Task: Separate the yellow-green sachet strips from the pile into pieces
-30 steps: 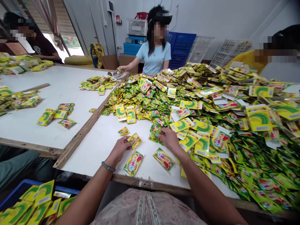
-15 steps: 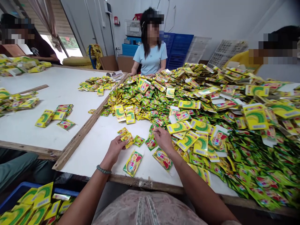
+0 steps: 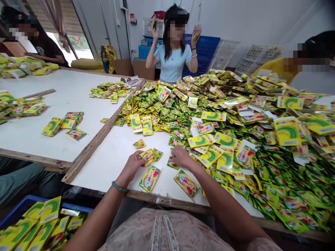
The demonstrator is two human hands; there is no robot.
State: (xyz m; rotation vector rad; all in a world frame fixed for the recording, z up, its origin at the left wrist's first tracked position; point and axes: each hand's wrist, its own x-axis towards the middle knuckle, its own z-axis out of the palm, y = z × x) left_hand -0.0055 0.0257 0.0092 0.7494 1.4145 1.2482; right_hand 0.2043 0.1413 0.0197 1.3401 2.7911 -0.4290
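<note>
My left hand [image 3: 134, 164] is closed on a few small yellow-green packets [image 3: 150, 155] held just above the white table [image 3: 115, 153]. My right hand [image 3: 181, 157] rests at the near edge of the big heap of yellow-green packets [image 3: 235, 118], fingers curled on a small packet [image 3: 173, 163]. Two larger packets lie flat near the table's front edge, one [image 3: 150, 178] below my left hand and one [image 3: 186, 183] below my right wrist. A lone small packet [image 3: 139, 143] lies farther out.
A person in a light blue shirt [image 3: 173, 62] sits across the table with both hands raised. Another person [image 3: 39, 45] sits at the far left, a third [image 3: 309, 66] at the right. The neighbouring table [image 3: 39, 139] carries small packet piles. A blue crate [image 3: 31, 223] of yellow cards stands at the lower left.
My right hand has drawn small packets out of the heap toward my left hand, which has gathered more. The person opposite has raised both hands.
</note>
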